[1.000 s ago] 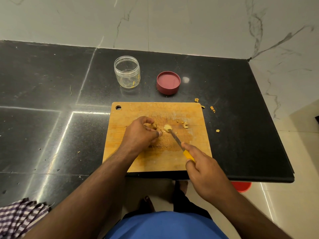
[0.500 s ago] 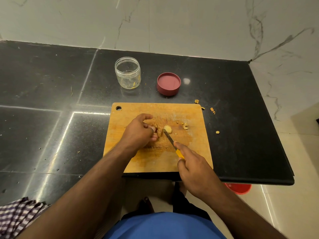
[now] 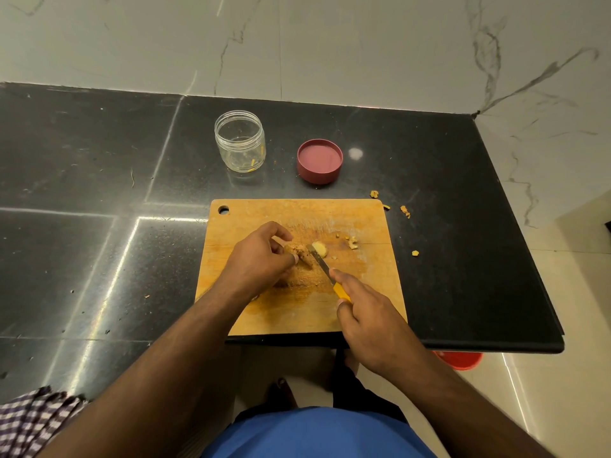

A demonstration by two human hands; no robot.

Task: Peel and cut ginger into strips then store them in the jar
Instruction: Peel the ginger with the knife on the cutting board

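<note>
While my left hand (image 3: 261, 259) pinches one unpeeled ginger piece (image 3: 299, 254) on the wooden cutting board (image 3: 363, 285), my right hand (image 3: 367, 317) grips one yellow-handled knife (image 3: 325, 267), its blade between that piece and one pale cut piece (image 3: 320, 248). One open jar (image 3: 240, 141) and one red lid (image 3: 319, 161) stand beyond the board. Four peel scraps dot the black counter (image 3: 463, 226). My palm hides most of the knife's handle.

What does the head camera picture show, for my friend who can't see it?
A person cuts ginger on a wooden cutting board: the left hand holds the ginger while the right hand grips a yellow-handled knife. Behind the board, on the black counter, stand an open clear jar and its red lid.
</note>
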